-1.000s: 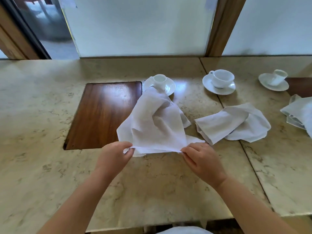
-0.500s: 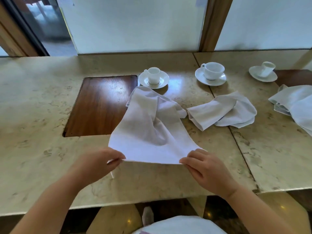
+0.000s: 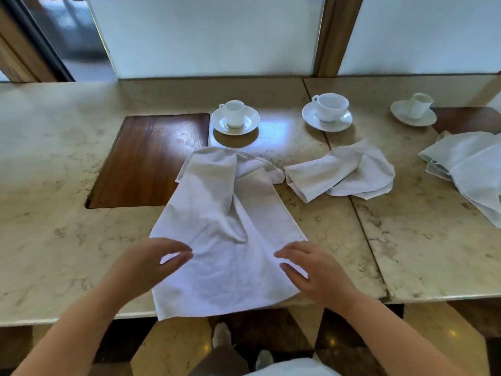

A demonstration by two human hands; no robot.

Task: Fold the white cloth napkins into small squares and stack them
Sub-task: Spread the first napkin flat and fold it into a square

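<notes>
I was spreading the first napkin (image 3: 222,240) on the marble table (image 3: 54,213), its near edge overhanging. My left hand (image 3: 151,263) and right hand (image 3: 311,270) hovered open, gripping nothing. Smoothing its bunched far end came next, I judged.

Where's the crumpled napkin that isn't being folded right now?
In the head view the crumpled napkin lies on the marble table right of centre, beside the spread napkin and in front of the wide cup.
</notes>
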